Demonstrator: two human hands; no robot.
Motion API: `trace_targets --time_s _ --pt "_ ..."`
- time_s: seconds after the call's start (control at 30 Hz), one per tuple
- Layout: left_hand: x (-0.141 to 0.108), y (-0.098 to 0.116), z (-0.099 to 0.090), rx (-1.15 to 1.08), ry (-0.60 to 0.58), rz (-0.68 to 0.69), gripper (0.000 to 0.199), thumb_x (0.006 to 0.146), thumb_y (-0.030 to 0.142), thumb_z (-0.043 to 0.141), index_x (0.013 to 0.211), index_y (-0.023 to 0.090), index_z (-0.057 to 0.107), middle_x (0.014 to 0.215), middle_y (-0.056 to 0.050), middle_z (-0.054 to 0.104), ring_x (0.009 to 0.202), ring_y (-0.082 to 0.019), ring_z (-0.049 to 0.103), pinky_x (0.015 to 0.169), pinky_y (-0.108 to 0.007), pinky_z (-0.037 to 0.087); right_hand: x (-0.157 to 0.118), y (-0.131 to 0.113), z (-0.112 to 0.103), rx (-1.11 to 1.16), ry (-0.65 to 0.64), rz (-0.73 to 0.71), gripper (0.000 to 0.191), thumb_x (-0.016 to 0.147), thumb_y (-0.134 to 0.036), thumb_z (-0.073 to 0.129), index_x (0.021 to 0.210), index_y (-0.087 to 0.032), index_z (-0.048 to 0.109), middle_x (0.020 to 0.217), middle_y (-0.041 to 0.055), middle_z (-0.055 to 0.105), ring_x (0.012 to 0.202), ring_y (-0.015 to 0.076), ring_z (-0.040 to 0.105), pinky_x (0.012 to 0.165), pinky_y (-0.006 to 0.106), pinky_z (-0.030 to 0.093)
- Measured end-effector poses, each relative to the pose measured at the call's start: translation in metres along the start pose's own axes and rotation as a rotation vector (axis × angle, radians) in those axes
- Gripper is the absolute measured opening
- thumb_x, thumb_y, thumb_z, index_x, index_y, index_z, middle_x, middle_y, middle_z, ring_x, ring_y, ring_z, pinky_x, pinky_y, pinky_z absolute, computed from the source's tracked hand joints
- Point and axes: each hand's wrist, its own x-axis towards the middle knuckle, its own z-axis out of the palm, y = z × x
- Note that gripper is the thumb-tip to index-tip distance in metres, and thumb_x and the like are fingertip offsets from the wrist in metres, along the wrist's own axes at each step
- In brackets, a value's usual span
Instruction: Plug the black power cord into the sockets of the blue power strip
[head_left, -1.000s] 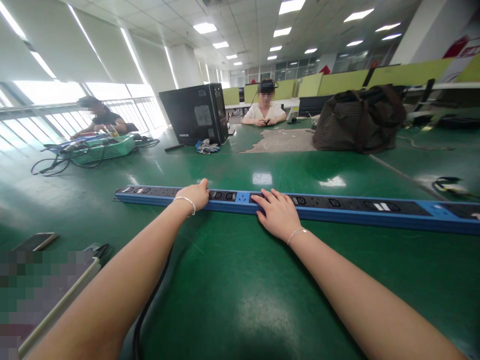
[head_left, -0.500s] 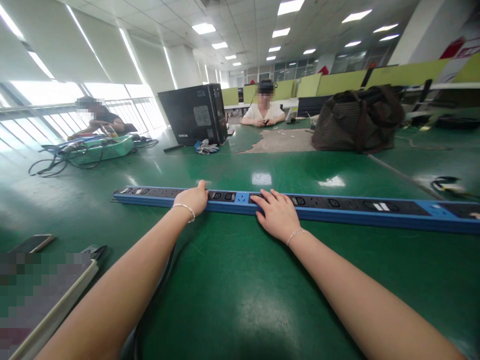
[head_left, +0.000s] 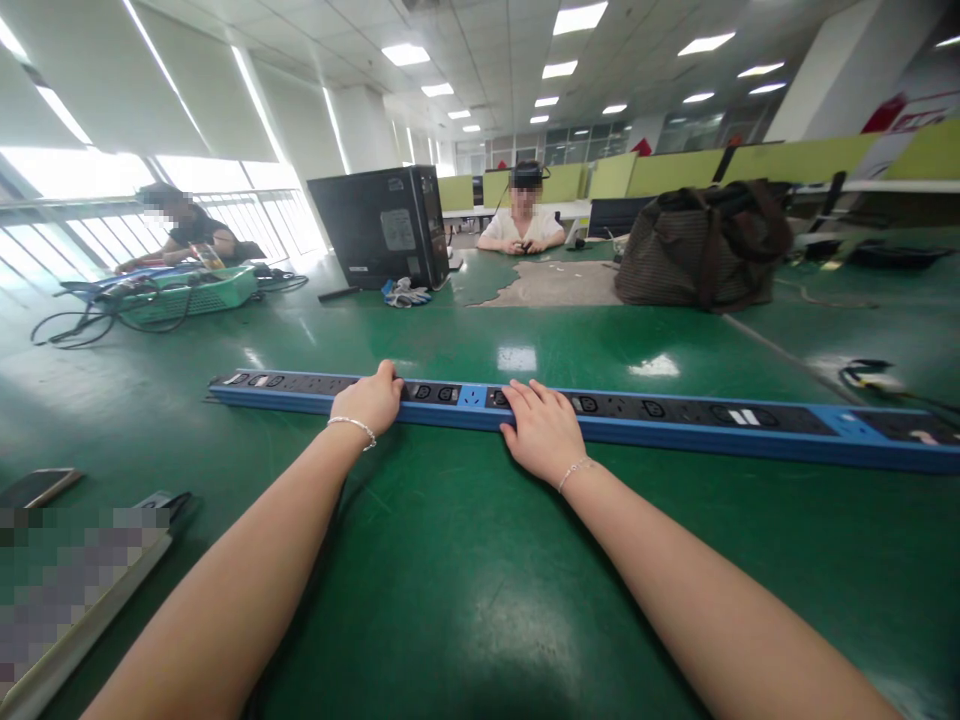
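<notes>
A long blue power strip (head_left: 465,412) with black socket panels lies across the green table, its sockets facing up. My left hand (head_left: 367,402) is closed around it left of the middle, thumb up; the fingers behind the strip are hidden. Farther right, my right hand (head_left: 546,428) holds the same strip, fingers laid together over the top and thumb against the front side. A light blue socket block (head_left: 472,396) shows between the two hands. The right end of the strip reaches the picture's edge.
On the green table (head_left: 450,560) stand a black computer case (head_left: 367,230), gloves (head_left: 405,292), a green basket (head_left: 191,295) with cables and a brown bag (head_left: 694,245). A phone (head_left: 37,487) lies at left. One person (head_left: 521,228) sits opposite, another (head_left: 195,228) at far left.
My right hand's fingers have drawn together, and its thumb has settled against the strip's front side. The view has turned slightly right, so everything appears shifted left. My left hand keeps its hold.
</notes>
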Motion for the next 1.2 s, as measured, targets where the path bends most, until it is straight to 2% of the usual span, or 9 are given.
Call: trace_targets --time_s 0.33,0.47,0.53,0.63,0.67,0.73,0.8,1.03,1.2 --pt "0.001 0.001 0.005 -0.042 0.011 -0.039 0.04 0.087 0.045 0.025 0.108 0.025 0.052 0.097 -0.013 0.068 0.091 -0.029 0.064 0.076 -0.041 0.046 0.0 -0.001 -0.001 0.004 -0.021 0.005 0.053 0.082 -0.033 0.051 0.131 -0.013 0.047 0.138 0.0096 0.046 0.125 0.0271 0.037 0.102 0.04 0.025" --pt "0.0 -0.004 -0.013 -0.09 0.003 -0.059 0.038 0.086 0.044 0.029 0.106 0.025 0.054 0.095 -0.012 0.068 0.089 -0.028 0.063 0.076 -0.04 0.046 0.001 -0.002 -0.001 0.0 -0.031 0.012 0.054 0.083 -0.033 0.05 0.132 -0.013 0.046 0.139 0.0094 0.046 0.126 0.0265 0.036 0.103 0.04 0.025" --pt "-0.005 -0.012 -0.034 -0.174 0.132 -0.109 0.037 0.086 0.043 0.03 0.107 0.024 0.055 0.092 -0.011 0.067 0.087 -0.027 0.062 0.074 -0.039 0.046 0.001 -0.001 -0.001 -0.005 -0.034 0.014 0.054 0.083 -0.034 0.049 0.133 -0.012 0.045 0.139 0.0092 0.045 0.126 0.0267 0.035 0.103 0.041 0.024" --pt "-0.018 -0.021 -0.07 -0.319 0.532 -0.137 0.035 0.084 0.044 0.036 0.106 0.025 0.056 0.085 -0.005 0.064 0.081 -0.021 0.06 0.074 -0.035 0.045 0.001 -0.001 0.0 -0.015 -0.04 0.012 0.054 0.084 -0.034 0.048 0.133 -0.012 0.045 0.14 0.0092 0.044 0.127 0.0268 0.035 0.103 0.041 0.024" --pt "-0.023 -0.02 -0.078 -0.378 0.602 -0.112 0.034 0.084 0.045 0.038 0.105 0.025 0.056 0.079 -0.003 0.063 0.076 -0.019 0.058 0.073 -0.033 0.045 0.0 -0.001 0.0 -0.021 -0.042 0.011 0.054 0.084 -0.034 0.047 0.134 -0.012 0.045 0.14 0.0093 0.044 0.127 0.0268 0.034 0.104 0.04 0.024" --pt "-0.031 -0.014 -0.086 -0.492 0.555 -0.046 0.032 0.083 0.045 0.041 0.102 0.025 0.058 0.072 0.0 0.061 0.064 -0.014 0.055 0.067 -0.029 0.044 -0.002 -0.004 0.0 -0.042 -0.045 0.011 0.053 0.085 -0.032 0.045 0.134 -0.011 0.044 0.141 0.0099 0.042 0.129 0.0269 0.033 0.104 0.04 0.024" --pt "-0.034 -0.001 -0.081 -0.51 0.429 0.023 0.028 0.081 0.042 0.044 0.097 0.025 0.059 0.071 0.001 0.061 0.063 -0.014 0.054 0.065 -0.028 0.043 -0.005 -0.011 -0.001 -0.076 -0.052 0.014 0.051 0.087 -0.026 0.042 0.135 -0.01 0.043 0.142 0.0112 0.04 0.13 0.0277 0.032 0.105 0.042 0.023" --pt "-0.021 0.049 -0.022 -0.392 0.041 0.215 0.031 0.085 0.037 0.034 0.104 0.023 0.055 0.09 -0.007 0.068 0.084 -0.022 0.063 0.074 -0.033 0.045 -0.016 -0.041 -0.014 -0.152 -0.127 0.027 0.052 0.087 -0.02 0.038 0.136 -0.002 0.04 0.14 0.0194 0.042 0.126 0.0324 0.038 0.101 0.044 0.032" --pt "-0.02 0.063 -0.004 -0.416 -0.01 0.25 0.032 0.087 0.036 0.033 0.109 0.022 0.053 0.098 -0.007 0.068 0.091 -0.022 0.063 0.078 -0.032 0.044 -0.016 -0.045 -0.014 -0.155 -0.121 0.018 0.051 0.087 -0.019 0.04 0.134 0.002 0.042 0.138 0.0233 0.042 0.126 0.0327 0.04 0.101 0.042 0.033"
